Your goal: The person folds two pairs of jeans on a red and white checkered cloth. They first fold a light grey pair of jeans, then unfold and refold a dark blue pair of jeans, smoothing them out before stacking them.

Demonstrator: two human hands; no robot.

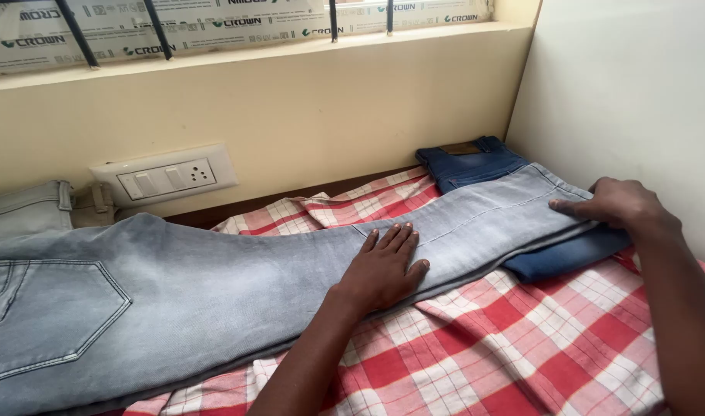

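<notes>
My left hand [383, 270] lies flat, fingers spread and the grip apart, palm down on the leg of the grey jeans [198, 300]. The jeans stretch out lengthwise across the bed [522, 354], which is covered in a red and white checked sheet; the seat and back pocket lie well off to the left of this hand, and the hem runs away to its right. My right hand [618, 204] rests at that hem end, fingers extended over the edge of the cloth; I think it presses rather than pinches, but the fingertips are partly hidden, so I cannot tell its grip for sure. Just beneath and beyond the right hand lie dark blue jeans [475, 166], the grey leg lying over them. Far left of both hands, against the wall, sits a white switch plate [166, 177].
</notes>
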